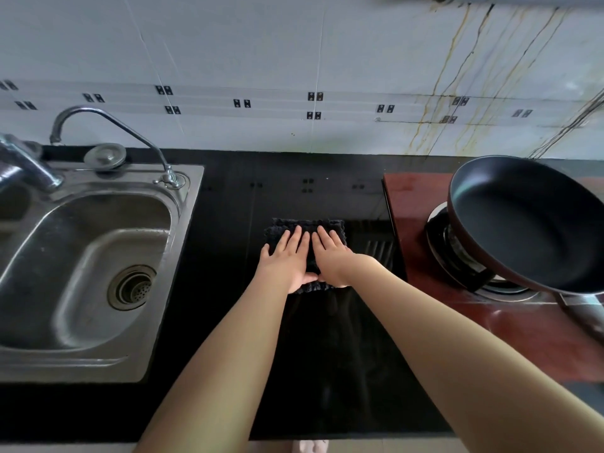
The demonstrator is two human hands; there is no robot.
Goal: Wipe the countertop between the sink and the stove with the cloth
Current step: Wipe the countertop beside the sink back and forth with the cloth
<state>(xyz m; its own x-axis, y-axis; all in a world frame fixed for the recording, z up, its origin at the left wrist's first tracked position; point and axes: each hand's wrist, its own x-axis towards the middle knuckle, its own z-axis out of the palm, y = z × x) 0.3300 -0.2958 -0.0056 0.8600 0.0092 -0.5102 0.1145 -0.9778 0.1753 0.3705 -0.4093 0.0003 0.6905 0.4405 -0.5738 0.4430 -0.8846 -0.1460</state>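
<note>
- Black polished surface (228,322) runs between a steel sink (183,223) on your left and a red-brown stove (415,223) on your right; pale wall tiles (261,60) stand behind, with brownish drip stains at the right end.
- Head view, task item: the dark cloth (307,225) lies flat on the surface, roughly midway between sink and stove, nearer the stove. Its far edge and a strip of its near edge show; the middle is covered by your hands.
- Head view, left hand (287,259): palm down on the left half of the cloth, fingers (295,235) extended and slightly spread, pressing flat rather than gripping.
- Head view, right hand (330,259): palm down on the right half of the cloth, fingers (323,237) extended and close together, also pressing flat. The two hands lie side by side, with the thumbs meeting at the near edge of the cloth.
- Head view, surroundings: a curved faucet (108,122) arches over the sink, and a round strainer lid (105,155) rests on the rim behind it. The drain (132,287) sits in the basin floor.
- Head view, stove: a dark frying pan (523,220) sits tilted on the burner (457,250), well apart from the cloth.
</note>
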